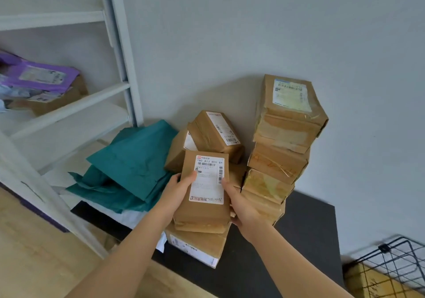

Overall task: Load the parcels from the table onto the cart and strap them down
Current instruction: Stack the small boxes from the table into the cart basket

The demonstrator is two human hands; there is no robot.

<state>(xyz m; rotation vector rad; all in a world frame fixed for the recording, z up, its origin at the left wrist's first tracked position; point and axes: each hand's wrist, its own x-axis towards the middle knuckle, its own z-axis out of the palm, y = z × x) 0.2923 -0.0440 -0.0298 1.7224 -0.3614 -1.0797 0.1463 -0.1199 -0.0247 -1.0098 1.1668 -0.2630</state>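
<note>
Against the grey wall, the black table [305, 228] carries stacked parcels; left hand [178, 191] and right hand [239, 205] grasp one box [202, 208], and bumping the tall stack [282, 141] could topple it

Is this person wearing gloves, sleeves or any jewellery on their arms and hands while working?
No gloves: the left hand and the right hand are both bare. No sleeve shows either; both forearms are uncovered down to the picture's bottom edge. I see no watch, bracelet or ring on the parts in view.
</note>
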